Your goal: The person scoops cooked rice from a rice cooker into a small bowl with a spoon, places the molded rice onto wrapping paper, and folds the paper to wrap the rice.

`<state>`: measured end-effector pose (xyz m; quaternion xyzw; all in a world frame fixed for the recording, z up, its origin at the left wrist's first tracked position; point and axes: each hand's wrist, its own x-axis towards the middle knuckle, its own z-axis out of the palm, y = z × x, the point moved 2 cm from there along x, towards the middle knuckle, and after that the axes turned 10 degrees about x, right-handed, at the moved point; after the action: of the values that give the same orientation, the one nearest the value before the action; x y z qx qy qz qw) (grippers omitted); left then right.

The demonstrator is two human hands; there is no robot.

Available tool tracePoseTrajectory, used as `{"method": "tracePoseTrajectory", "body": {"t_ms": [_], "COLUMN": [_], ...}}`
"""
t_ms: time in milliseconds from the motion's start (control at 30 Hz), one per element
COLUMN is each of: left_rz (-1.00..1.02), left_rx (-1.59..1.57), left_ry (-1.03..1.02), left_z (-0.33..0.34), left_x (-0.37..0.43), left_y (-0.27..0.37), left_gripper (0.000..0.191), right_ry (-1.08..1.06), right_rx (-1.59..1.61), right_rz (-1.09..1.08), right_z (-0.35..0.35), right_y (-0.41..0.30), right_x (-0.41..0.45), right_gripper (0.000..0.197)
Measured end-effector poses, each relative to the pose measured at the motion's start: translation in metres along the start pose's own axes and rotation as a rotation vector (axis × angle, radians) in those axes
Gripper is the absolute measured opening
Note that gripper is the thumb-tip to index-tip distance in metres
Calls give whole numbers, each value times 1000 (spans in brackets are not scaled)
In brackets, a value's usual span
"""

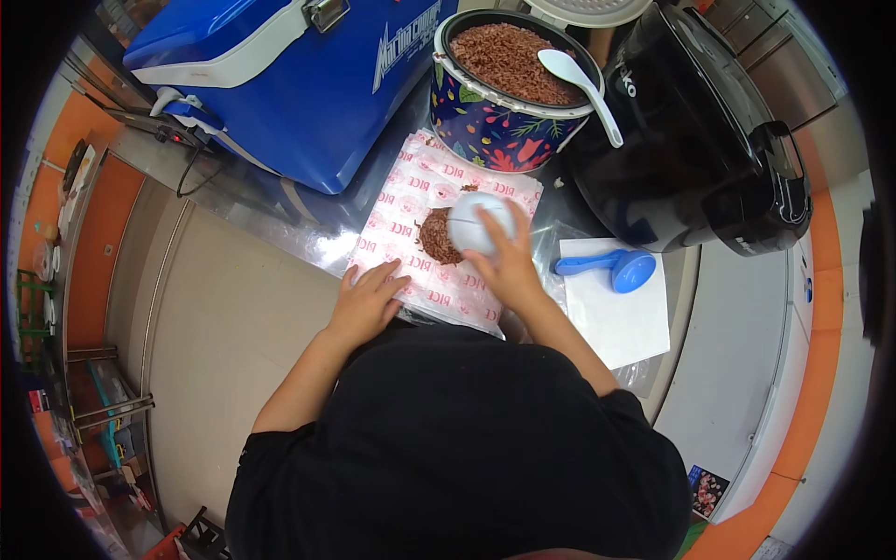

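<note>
My right hand (513, 269) grips a white rounded bowl or cup (478, 222), slightly blurred, over the printed wrapping paper (387, 234). Beside the bowl, partly covered by it, sits a mound of cooked reddish-brown rice (437, 238) on the paper. My left hand (364, 301) rests on the paper's near left edge with its fingers apart, holding nothing. Past the paper stands a floral rice cooker (483, 133) full of the same rice (507, 59). A white rice paddle (570, 73) lies on that rice, its handle over the rim.
A blue cooler box (294, 105) stands at the back left. To the right is a large black Miyako appliance (672, 161). Blue scoops (616, 267) lie on white sheets (616, 322) right of my right hand. A metal shelf (115, 413) stands at far left.
</note>
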<state>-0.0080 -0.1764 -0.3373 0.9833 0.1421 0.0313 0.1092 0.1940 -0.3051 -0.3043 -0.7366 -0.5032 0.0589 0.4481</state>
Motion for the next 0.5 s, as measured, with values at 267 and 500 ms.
{"method": "tracePoseTrajectory", "body": {"t_ms": [267, 500], "left_rz": [17, 70], "left_rx": [16, -92], "left_ry": [160, 155], "left_z": [-17, -20], "left_x": [-7, 7], "left_y": [-32, -37], "left_gripper": [21, 13], "right_ry": [21, 139], "right_rx": [-264, -417], "right_rz": [386, 233], "right_z": [-108, -84], "right_y": [26, 10], "right_x": [-106, -102], "right_gripper": [70, 65]}}
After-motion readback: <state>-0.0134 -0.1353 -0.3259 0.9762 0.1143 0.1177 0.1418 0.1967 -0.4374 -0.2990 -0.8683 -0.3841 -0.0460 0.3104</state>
